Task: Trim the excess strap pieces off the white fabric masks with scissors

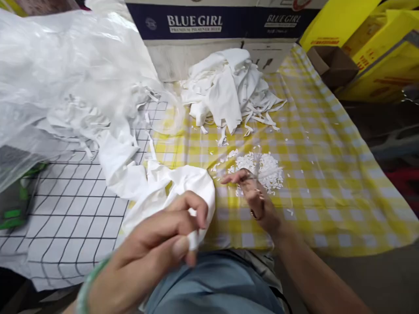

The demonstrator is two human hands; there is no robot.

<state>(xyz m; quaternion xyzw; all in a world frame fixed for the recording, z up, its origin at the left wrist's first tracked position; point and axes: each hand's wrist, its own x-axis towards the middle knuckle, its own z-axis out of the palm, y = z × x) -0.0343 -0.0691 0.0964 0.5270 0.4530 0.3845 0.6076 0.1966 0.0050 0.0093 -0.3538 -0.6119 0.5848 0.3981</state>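
My left hand (163, 237) is closed in a pinch on the end of a white fabric strap (193, 240). Beneath and beyond it lies a white cloth piece (183, 183), apparently the one the strap belongs to, though the join is hidden by my fingers. My right hand (250, 189) hovers at the near side of a pile of small white clippings (270, 172). Its fingers are curled and partly blurred, with one finger reaching left. A greyish streak rises near these fingers over the pile; whether it is a tool in the hand is too smeared to make out.
A heap of white strapped garments (225, 87) lies before a Blue Girl carton (209, 22). Clear plastic sheeting (65, 56) covers more white cloth at left. Yellow bags (386, 56) and a small brown box (334, 65) stand right of the yellow checked tablecloth (340, 187).
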